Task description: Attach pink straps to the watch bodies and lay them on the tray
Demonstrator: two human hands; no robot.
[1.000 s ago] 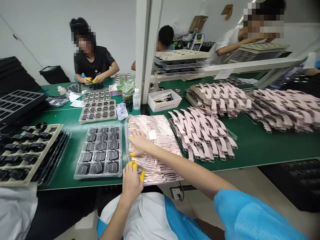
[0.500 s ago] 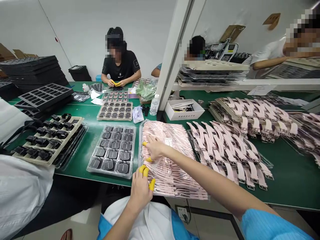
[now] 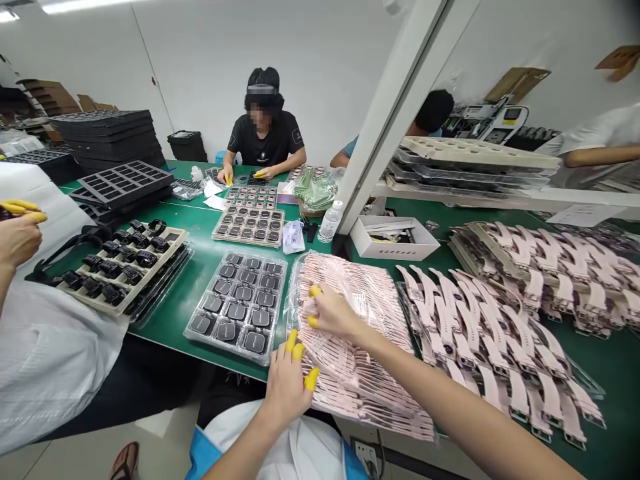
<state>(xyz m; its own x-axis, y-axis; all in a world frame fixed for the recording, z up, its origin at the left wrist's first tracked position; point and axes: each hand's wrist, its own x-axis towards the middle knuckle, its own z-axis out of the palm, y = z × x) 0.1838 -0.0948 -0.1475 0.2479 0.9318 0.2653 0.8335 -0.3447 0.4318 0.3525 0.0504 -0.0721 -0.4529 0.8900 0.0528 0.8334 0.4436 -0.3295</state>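
A broad layer of pink watch straps in clear plastic (image 3: 370, 360) lies before me, with a white label on top. My right hand (image 3: 333, 312), wearing yellow finger cots, is closed at its left part, thumb and finger pinching the clear film. Close to the near left edge of the straps rests my left hand (image 3: 287, 383), also in yellow cots, its fingers apart and nothing visible in them. Just left of it sits a clear tray of square black watch faces (image 3: 243, 311).
Pink-strapped watches (image 3: 480, 340) lie in trays on the right. Behind the straps are a white box (image 3: 394, 239) and a bottle (image 3: 331, 221) beside a post. Black watches (image 3: 117, 260) fill a tray at left, near a co-worker's hand (image 3: 19, 233). Another person (image 3: 267, 143) works opposite.
The view has swung left, so things appear farther right. My right hand's fingers have drawn together on the film. A co-worker's hand has appeared at the left edge.
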